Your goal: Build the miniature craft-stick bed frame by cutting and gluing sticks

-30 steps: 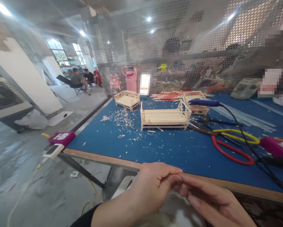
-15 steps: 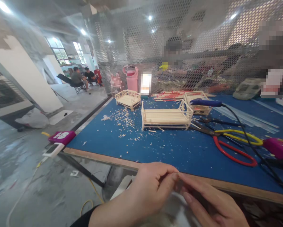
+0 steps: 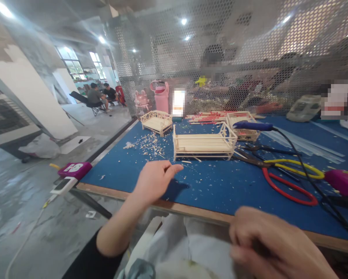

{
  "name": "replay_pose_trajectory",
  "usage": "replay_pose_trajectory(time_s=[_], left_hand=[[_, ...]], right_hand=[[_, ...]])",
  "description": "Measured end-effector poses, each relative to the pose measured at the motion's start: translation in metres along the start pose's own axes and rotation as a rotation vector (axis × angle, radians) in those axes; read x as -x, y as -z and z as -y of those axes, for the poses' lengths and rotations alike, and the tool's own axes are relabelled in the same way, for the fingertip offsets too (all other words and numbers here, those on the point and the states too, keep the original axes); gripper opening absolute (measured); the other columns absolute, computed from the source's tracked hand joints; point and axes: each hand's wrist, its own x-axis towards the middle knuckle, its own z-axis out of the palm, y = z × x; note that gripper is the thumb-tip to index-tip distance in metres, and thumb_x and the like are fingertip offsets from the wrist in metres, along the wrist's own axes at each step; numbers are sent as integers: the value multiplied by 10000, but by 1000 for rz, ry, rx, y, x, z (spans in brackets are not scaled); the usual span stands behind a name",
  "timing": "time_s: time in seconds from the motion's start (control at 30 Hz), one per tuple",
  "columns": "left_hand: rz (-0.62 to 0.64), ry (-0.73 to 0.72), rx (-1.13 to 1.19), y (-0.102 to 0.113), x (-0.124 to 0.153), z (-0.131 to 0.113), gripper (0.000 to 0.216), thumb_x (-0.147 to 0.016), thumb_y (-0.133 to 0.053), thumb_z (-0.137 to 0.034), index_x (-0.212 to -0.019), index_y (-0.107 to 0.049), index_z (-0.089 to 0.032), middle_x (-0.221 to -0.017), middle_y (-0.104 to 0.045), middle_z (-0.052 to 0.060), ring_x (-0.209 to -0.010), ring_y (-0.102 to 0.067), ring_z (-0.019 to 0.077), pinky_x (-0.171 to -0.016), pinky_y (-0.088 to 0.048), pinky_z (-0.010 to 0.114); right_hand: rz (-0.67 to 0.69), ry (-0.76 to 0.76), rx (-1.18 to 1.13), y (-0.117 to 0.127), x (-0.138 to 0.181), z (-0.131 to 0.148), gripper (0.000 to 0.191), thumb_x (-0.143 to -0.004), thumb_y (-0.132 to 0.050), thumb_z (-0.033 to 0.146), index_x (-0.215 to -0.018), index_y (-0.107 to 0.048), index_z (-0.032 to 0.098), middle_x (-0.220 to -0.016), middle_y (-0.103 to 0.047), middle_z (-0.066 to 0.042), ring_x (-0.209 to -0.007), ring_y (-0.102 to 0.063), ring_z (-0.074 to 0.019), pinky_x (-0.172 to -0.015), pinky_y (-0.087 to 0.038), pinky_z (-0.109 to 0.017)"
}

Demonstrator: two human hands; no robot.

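My left hand [image 3: 153, 180] reaches over the near part of the blue table. Its thumb is stretched out to the right and nothing shows in it; the other fingers are mostly hidden. Just beyond stands a small model bench made of pale wooden sticks [image 3: 203, 144], apart from the hand. At the lower right my right hand [image 3: 274, 240] is closed, its fingers curled in and slightly blurred at the table's front edge. Whatever it may hold is out of sight.
Two more stick models, one at the left [image 3: 157, 123] and one at the right [image 3: 243, 128], stand behind. Wood crumbs [image 3: 153, 145] litter the tabletop. Red-and-yellow-handled scissors [image 3: 290, 186], a blue-handled corded tool [image 3: 254, 126], clear strips [image 3: 304, 143] and red sticks [image 3: 205, 117] lie about.
My hands were together at the table's front edge and have parted. The left has moved forward and left over the table; the right has drawn back to the right and curled.
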Motion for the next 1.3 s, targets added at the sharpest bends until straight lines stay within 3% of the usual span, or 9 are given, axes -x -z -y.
replay_pose_trajectory(time_s=[0.1, 0.17, 0.23, 0.3, 0.4, 0.53, 0.8, 1.03, 1.3], left_hand=[[119, 54, -241, 7, -43, 20, 321, -590, -708, -460, -732, -631, -183, -729, -652, 34, -677, -566, 183, -553, -342, 241], [92, 37, -289, 4, -67, 27, 483, -527, -755, -424, -918, -636, -169, -896, -663, 77, -783, -577, 211, -601, -364, 249], [129, 5, -267, -2, -84, 30, 374, -577, -721, -418, -841, -657, -161, -823, -661, 67, -728, -570, 190, -593, -359, 248], [181, -8, -228, -7, -94, 29, 240, -624, -682, -397, -679, -657, -165, -649, -621, 29, -616, -536, 157, -558, -336, 246], [191, -13, -156, -9, -102, 27, 218, -645, -648, -364, -554, -624, -167, -494, -518, -12, -511, -463, 123, -517, -300, 246], [204, -46, -35, -6, -110, 18, 248, -631, -633, -390, -527, -596, -168, -439, -437, -35, -453, -387, 98, -478, -262, 247], [124, -82, 285, -6, -105, 3, 303, -657, -591, -401, -502, -487, -162, -467, -396, -46, -433, -306, 57, -443, -232, 223], [99, -76, 392, -18, -78, -5, 271, -666, -580, -385, -539, -542, -149, -495, -490, -33, -456, -376, 61, -454, -296, 204], [76, -74, 394, -20, -72, -8, 250, -669, -581, -358, -533, -552, -150, -484, -506, -35, -446, -392, 60, -441, -312, 196]], right_hand=[[100, -71, 198, 3, -35, -34, 475, -921, -330, 366, -484, -409, 196, -437, -455, 25, -413, -421, -88, -430, -309, -221], [170, -147, 342, -1, -60, -60, 372, -902, -377, 331, -579, -501, 195, -551, -554, 1, -522, -501, -122, -507, -356, -237], [222, -123, 488, -8, -81, -82, 150, -847, -469, 237, -780, -589, 175, -789, -638, -58, -750, -565, -189, -646, -405, -279], [248, -89, 581, -15, -96, -95, 161, -822, -465, 160, -906, -601, 147, -917, -634, -103, -877, -552, -231, -738, -407, -318], [226, -69, 634, -22, -107, -104, 215, -805, -426, 115, -918, -608, 132, -914, -620, -120, -885, -539, -242, -764, -405, -331], [92, -62, 633, -17, -112, -114, 232, -739, -466, 109, -917, -614, 124, -903, -605, -125, -884, -530, -248, -768, -406, -333], [-272, 21, 547, -6, -111, -138, 291, -751, -490, 175, -1027, -581, 160, -1055, -606, -124, -1022, -522, -267, -880, -373, -422], [-175, 90, 447, -14, -103, -126, 584, -656, -457, 106, -1237, -432, 153, -1175, -579, -126, -1076, -506, -260, -984, -284, -464], [-151, 36, 447, -15, -103, -121, 610, -631, -429, 86, -1231, -488, 175, -1099, -592, -112, -1046, -513, -261, -938, -328, -442]])
